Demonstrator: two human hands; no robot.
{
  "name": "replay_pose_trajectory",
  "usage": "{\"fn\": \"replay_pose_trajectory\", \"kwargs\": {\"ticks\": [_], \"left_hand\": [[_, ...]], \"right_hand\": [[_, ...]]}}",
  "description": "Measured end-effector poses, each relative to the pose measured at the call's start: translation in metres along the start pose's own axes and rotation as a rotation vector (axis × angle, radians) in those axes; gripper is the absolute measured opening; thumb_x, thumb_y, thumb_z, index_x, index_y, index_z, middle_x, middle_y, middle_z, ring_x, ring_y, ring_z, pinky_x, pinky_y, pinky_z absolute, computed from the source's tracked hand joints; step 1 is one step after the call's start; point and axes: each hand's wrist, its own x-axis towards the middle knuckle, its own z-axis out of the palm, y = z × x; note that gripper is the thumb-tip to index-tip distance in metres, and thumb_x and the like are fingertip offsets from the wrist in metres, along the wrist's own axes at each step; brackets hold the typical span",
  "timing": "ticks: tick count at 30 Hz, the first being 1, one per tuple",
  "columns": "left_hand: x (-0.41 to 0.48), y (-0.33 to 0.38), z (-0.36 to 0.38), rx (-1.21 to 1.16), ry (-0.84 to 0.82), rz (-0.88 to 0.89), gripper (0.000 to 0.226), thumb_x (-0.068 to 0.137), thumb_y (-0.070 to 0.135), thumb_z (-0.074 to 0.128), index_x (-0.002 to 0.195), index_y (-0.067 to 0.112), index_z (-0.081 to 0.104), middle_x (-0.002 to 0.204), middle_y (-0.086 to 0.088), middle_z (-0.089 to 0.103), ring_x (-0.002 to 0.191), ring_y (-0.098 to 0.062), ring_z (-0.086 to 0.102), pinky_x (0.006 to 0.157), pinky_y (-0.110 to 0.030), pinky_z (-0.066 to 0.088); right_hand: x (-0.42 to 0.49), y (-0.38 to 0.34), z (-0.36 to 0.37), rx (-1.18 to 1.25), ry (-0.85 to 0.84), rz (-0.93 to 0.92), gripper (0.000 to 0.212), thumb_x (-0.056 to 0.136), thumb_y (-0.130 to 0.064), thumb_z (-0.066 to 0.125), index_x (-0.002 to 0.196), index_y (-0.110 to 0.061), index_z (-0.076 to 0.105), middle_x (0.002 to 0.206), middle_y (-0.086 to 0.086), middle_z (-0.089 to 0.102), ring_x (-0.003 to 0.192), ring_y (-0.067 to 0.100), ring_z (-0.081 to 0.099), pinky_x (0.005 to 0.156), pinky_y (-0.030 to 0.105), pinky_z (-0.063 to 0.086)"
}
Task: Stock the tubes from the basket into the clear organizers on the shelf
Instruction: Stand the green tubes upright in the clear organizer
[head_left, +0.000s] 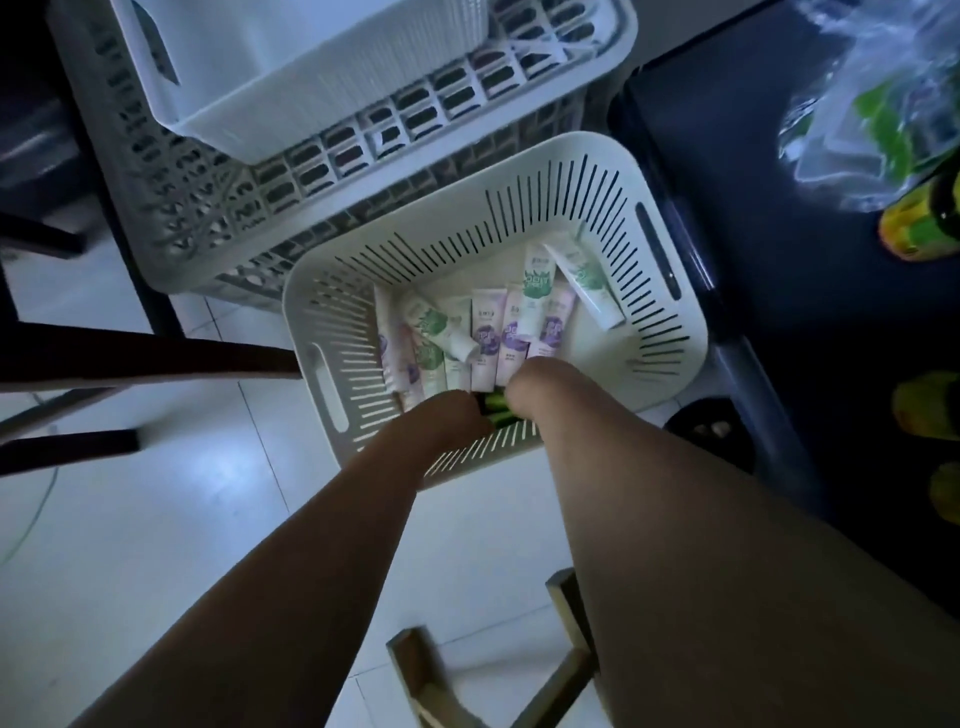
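A white slotted basket (675, 291) stands on the tiled floor, seen from above. Several tubes (485, 332) with purple or green print lie across its bottom, and one green-printed tube (589, 283) leans against the right wall. Both my arms reach down into the basket's near side. My left hand (447, 415) and my right hand (540, 384) are close together, seen from behind, with their fingers hidden below. A dark green object (496, 408) shows between them; whether either hand holds it is unclear. No shelf or clear organizer is in view.
A large grey lattice crate (182, 208) with a white bin (291, 78) inside stands behind the basket. A dark cabinet (779, 260) with a plastic bag (883, 104) is on the right. Dark furniture legs (130, 358) lie left, wooden legs (415, 670) below.
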Motion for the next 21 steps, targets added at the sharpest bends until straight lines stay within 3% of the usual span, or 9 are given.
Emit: {"fn": "replay_pose_trajectory", "kwargs": {"ticks": [2, 4, 7, 9, 14, 16, 19, 21], "left_hand": [[0.007, -0.006, 0.012, 0.147, 0.129, -0.001, 0.049, 0.098, 0.038, 0.057, 0.142, 0.019, 0.053, 0.118, -0.010, 0.069, 0.108, -0.028, 0.065, 0.077, -0.030, 0.041], [0.012, -0.009, 0.016, 0.205, 0.175, -0.035, 0.043, 0.093, 0.031, 0.060, 0.132, 0.012, 0.057, 0.112, -0.011, 0.069, 0.103, -0.029, 0.066, 0.072, -0.031, 0.042], [0.020, -0.016, 0.021, 0.254, 0.167, -0.049, 0.039, 0.094, 0.037, 0.058, 0.125, 0.014, 0.062, 0.112, -0.010, 0.069, 0.103, -0.029, 0.065, 0.075, -0.032, 0.044], [0.024, -0.018, 0.020, 0.284, 0.177, -0.069, 0.035, 0.096, 0.035, 0.055, 0.122, 0.012, 0.065, 0.113, -0.008, 0.068, 0.103, -0.028, 0.065, 0.076, -0.033, 0.046], [0.022, -0.009, 0.018, 0.402, 0.172, -0.140, 0.025, 0.094, 0.027, 0.057, 0.113, 0.015, 0.068, 0.112, -0.004, 0.068, 0.108, -0.027, 0.066, 0.078, -0.037, 0.049], [0.024, -0.011, 0.013, 0.395, 0.167, -0.155, 0.023, 0.092, 0.030, 0.063, 0.109, 0.015, 0.067, 0.106, -0.003, 0.068, 0.103, -0.026, 0.066, 0.081, -0.037, 0.052], [0.025, -0.017, 0.004, 0.372, 0.114, -0.142, 0.024, 0.083, 0.026, 0.074, 0.101, 0.012, 0.068, 0.083, 0.001, 0.062, 0.090, -0.023, 0.067, 0.087, -0.039, 0.059], [0.025, -0.022, 0.003, 0.419, 0.088, -0.121, 0.027, 0.082, 0.026, 0.074, 0.104, 0.012, 0.069, 0.087, -0.001, 0.065, 0.091, -0.024, 0.069, 0.086, -0.038, 0.059]], "right_hand": [[0.019, 0.001, 0.006, -0.082, -0.031, -0.013, 0.043, 0.078, -0.027, 0.054, 0.119, -0.013, 0.063, 0.093, 0.011, 0.053, 0.094, 0.033, 0.058, 0.084, 0.040, 0.049], [0.024, 0.003, 0.006, -0.128, -0.071, 0.000, 0.041, 0.076, -0.028, 0.052, 0.114, -0.015, 0.062, 0.089, 0.010, 0.053, 0.090, 0.033, 0.058, 0.079, 0.039, 0.047], [0.030, 0.003, 0.006, -0.148, -0.113, -0.019, 0.036, 0.083, -0.025, 0.053, 0.115, -0.012, 0.062, 0.090, 0.010, 0.056, 0.092, 0.033, 0.060, 0.085, 0.040, 0.050], [0.029, 0.002, 0.003, -0.164, -0.107, -0.048, 0.047, 0.077, -0.024, 0.055, 0.123, -0.015, 0.061, 0.097, 0.009, 0.056, 0.096, 0.034, 0.060, 0.093, 0.045, 0.052], [0.018, 0.006, 0.002, -0.204, -0.149, -0.071, 0.048, 0.070, -0.031, 0.057, 0.114, -0.013, 0.062, 0.095, 0.011, 0.057, 0.097, 0.035, 0.060, 0.097, 0.046, 0.051], [0.013, 0.009, 0.001, -0.196, -0.166, -0.064, 0.035, 0.081, -0.029, 0.058, 0.112, -0.012, 0.062, 0.093, 0.010, 0.058, 0.095, 0.033, 0.060, 0.099, 0.045, 0.049], [0.012, 0.014, -0.005, -0.141, -0.090, -0.057, 0.025, 0.090, -0.029, 0.057, 0.108, -0.012, 0.059, 0.101, 0.009, 0.058, 0.107, 0.033, 0.061, 0.102, 0.047, 0.047], [0.015, 0.014, -0.003, -0.118, -0.078, -0.084, 0.035, 0.086, -0.030, 0.060, 0.113, -0.010, 0.061, 0.102, 0.010, 0.059, 0.104, 0.034, 0.061, 0.099, 0.048, 0.049]]}}
